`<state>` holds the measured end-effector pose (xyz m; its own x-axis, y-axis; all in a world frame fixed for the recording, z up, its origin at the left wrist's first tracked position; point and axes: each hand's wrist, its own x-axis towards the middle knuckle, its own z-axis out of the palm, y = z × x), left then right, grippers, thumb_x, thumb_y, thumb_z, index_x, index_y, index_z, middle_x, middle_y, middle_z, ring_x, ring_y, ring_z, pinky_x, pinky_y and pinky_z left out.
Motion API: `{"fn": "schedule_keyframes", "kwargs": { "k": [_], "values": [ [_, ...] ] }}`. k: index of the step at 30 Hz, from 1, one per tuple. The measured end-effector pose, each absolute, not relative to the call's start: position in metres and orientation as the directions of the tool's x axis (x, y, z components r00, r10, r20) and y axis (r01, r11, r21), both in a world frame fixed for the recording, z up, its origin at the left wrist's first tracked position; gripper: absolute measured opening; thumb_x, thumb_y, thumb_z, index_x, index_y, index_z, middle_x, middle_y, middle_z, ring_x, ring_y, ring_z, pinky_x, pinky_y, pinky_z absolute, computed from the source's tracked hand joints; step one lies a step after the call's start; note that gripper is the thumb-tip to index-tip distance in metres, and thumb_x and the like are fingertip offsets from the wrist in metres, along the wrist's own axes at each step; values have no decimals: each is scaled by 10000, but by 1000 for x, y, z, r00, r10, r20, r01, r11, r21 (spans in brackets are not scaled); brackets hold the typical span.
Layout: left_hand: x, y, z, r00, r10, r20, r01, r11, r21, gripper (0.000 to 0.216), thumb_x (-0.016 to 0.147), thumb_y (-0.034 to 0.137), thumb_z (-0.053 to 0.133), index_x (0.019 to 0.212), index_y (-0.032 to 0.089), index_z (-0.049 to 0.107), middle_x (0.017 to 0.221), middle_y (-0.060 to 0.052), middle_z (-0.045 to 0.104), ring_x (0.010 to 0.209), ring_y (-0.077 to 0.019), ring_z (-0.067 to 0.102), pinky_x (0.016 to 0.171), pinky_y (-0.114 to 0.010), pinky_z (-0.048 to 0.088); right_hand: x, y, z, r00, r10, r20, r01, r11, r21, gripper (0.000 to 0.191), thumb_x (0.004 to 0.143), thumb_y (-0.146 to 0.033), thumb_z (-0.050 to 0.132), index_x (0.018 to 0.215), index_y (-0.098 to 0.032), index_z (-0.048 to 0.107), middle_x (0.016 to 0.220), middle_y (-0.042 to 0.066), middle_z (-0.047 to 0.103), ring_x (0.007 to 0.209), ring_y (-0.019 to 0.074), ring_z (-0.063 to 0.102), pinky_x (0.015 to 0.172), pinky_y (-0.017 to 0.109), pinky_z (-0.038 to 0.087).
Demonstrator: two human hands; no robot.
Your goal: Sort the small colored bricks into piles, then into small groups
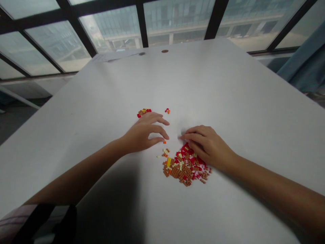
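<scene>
My left hand (146, 131) hovers over the table with its fingers apart and slightly curled. Just under its thumb tip is a small orange toy brick (165, 142). My right hand (207, 144) is over the upper right edge of a pile of small toy bricks (185, 169), mostly brown and red, with pink, cream and yellow ones. Its fingers are bunched and point left, their tips close together; whatever may be between them is hidden. Several cream and brown bricks (165, 152) lie loose between the pile and my left hand.
Behind my left hand sits a smaller heap of red, brown and yellow bricks (144, 112). A few red and orange bricks (167, 110) lie right of it. Two round flat objects (165, 51) are near the far edge of the white table (228, 101), before windows.
</scene>
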<state>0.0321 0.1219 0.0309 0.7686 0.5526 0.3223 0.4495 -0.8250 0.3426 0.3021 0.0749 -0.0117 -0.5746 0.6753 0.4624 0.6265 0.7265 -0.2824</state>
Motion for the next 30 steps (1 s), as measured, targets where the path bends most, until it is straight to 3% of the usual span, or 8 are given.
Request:
{"fn": "schedule_keyframes", "kwargs": {
  "k": [7, 12, 30],
  "values": [
    [35, 99, 35, 820, 520, 239, 407, -823, 397, 75, 807, 239, 804, 845, 280, 754, 1289, -19, 656, 1330, -247, 499, 1158, -457, 339, 302, 75, -12, -576, 675, 460, 626, 727, -283, 265, 970, -176, 459, 1081, -200, 699, 1039, 108, 715, 936, 248, 646, 800, 433, 487],
    [43, 89, 39, 851, 498, 166, 431, -844, 320, 78, 787, 228, 813, 820, 247, 745, 1330, -47, 636, 1340, -312, 483, 1120, -505, 349, 302, 75, -11, -574, 673, 467, 628, 727, -276, 247, 962, -170, 478, 1076, -201, 695, 1034, 101, 717, 927, 237, 644, 804, 422, 487],
    [44, 87, 38, 833, 535, 142, 482, -827, 289, 81, 828, 234, 770, 881, 259, 713, 1331, -52, 630, 1255, -260, 541, 1040, -453, 393, 301, 74, -10, -569, 701, 430, 636, 706, -310, 262, 966, -179, 466, 1077, -209, 702, 1051, 108, 716, 941, 245, 640, 820, 436, 480]
  ]
}}
